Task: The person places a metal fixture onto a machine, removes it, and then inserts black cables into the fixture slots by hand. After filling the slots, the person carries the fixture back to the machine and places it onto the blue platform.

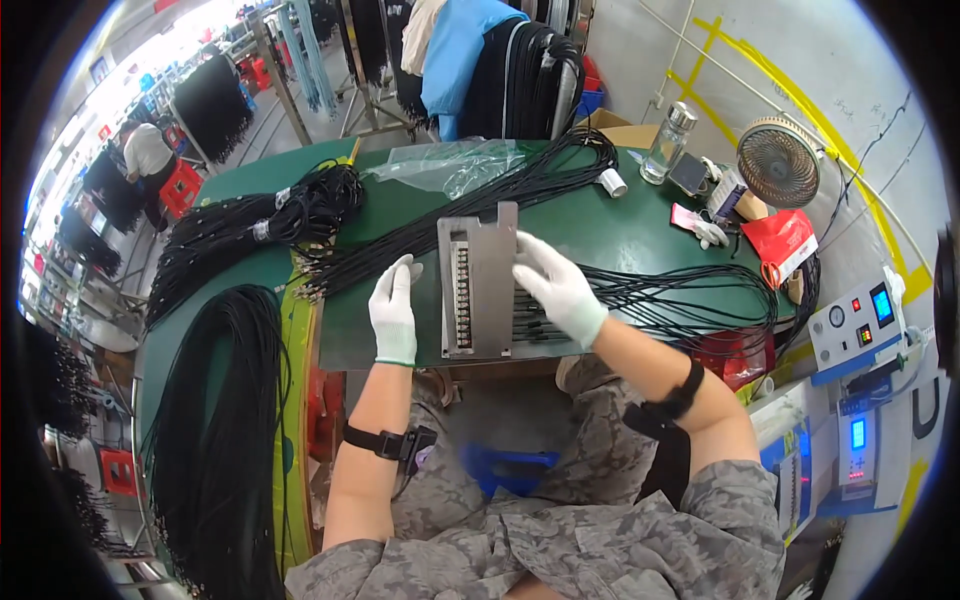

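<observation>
One row of connectors (462, 300) already sits in the metal fixture (493, 290) at the near edge of the bench (655, 235), cable bundles (215, 330) lying outside, left grip (393, 312) unclosed, empty, right grip (562, 295) at its side, hold unclear.

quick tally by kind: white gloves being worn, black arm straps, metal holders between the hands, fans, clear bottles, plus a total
worn white gloves: 2
black arm straps: 2
metal holder: 1
fan: 1
clear bottle: 1
total: 7
</observation>
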{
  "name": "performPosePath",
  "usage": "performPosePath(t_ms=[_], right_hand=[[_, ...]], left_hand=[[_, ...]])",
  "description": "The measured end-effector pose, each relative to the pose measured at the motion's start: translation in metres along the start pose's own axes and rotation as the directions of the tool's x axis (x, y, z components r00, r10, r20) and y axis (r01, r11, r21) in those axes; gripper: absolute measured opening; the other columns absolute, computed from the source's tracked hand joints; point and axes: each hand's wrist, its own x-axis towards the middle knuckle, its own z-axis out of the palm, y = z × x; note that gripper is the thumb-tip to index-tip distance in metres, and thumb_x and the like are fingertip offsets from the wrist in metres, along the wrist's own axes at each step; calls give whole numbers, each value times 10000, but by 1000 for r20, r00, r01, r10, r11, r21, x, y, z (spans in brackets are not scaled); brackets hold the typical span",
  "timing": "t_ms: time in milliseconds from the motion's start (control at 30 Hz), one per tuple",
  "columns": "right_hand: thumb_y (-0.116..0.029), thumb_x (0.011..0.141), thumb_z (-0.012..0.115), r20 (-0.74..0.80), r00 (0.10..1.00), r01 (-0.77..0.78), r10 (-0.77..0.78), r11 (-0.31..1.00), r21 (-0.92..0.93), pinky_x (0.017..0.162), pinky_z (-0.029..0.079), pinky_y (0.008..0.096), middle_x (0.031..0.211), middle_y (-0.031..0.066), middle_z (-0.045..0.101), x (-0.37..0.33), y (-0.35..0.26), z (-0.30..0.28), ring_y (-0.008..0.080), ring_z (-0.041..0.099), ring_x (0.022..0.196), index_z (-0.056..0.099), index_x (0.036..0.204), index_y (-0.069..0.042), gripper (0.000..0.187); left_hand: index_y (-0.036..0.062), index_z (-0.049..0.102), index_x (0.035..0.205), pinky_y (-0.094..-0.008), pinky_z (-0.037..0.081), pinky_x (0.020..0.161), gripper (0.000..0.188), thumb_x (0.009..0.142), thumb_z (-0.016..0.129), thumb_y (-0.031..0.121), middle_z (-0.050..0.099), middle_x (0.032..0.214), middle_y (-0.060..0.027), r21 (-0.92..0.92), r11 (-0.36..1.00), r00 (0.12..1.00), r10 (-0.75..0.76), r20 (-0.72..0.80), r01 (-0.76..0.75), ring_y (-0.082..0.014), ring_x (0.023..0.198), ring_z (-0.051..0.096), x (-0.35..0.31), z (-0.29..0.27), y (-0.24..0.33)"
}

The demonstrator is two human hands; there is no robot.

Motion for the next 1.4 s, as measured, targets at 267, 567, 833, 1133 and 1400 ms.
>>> performPosePath(t_ms=[267,567,833,1133,1400], right_hand=[[-179,979,616,31,960,-273,279,953,-135,1060,441,330,1363,172,585,12,26,-39,229,558,1260,459,1428,46,527],[-136,965,633,-476,856,-287,201,951,-114,975,484,330,1270,131,645,-187,-48,-138,188,614,1133,498,1412,21,493],[-295,935,665,-931,-85,-747,-355,641,-176,686,513,344,1030,72,689,-564,-106,-281,176,650,846,637,1258,-68,395],[-525,912,604,-919,-373,-926,-132,-5,377,678,522,491,898,165,724,-747,-78,-314,350,686,753,693,1081,56,612],[-647,908,531,-838,-545,-837,14,45,545,928,521,459,1278,226,646,-686,-99,-304,377,648,1145,647,1249,23,761]], left_hand=[[-105,487,1360,-465,392,1136,611,1063,407,423,571,1347,-257,-660,720,577,452,680,214,-369,1279,546,-104,25,197],[-130,481,1359,-388,338,1161,689,1038,441,478,542,1381,-265,269,191,-328,623,710,944,-331,1320,514,-187,111,285],[-124,603,1216,-442,358,1135,725,1030,374,538,626,1269,-230,412,459,-616,606,504,788,-359,1206,588,-230,144,187],[-96,539,1311,-554,438,1064,771,977,493,597,658,1182,-237,148,737,-92,-116,989,660,-388,1133,625,-189,114,56],[-52,486,1383,-488,421,1107,693,984,561,510,616,1288,-197,62,756,192,-244,950,651,-328,1229,579,-161,59,11]])
